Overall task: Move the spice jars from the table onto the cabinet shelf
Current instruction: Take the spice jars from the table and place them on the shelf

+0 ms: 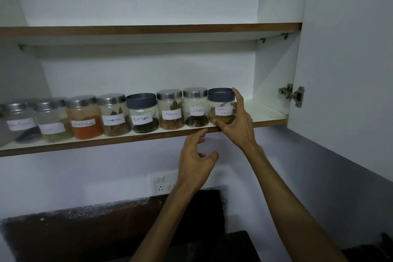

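The right hand [236, 121] is clasping the clear, dark-lidded, rigid, seemingly light Garam Masala jar [221, 106] by its sides, right of the steel-lidded Cloves jar [195, 107], while the left hand [196, 161] is hovering open and empty below.

A single head-worn wide-angle view, close to an open wall cabinet and tilted slightly upward. The lower shelf [148, 136] crosses mid-frame, its left end blurred and bowed, probably by the lens. Both forearms enter from the bottom edge; a dark counter fills the lower left.
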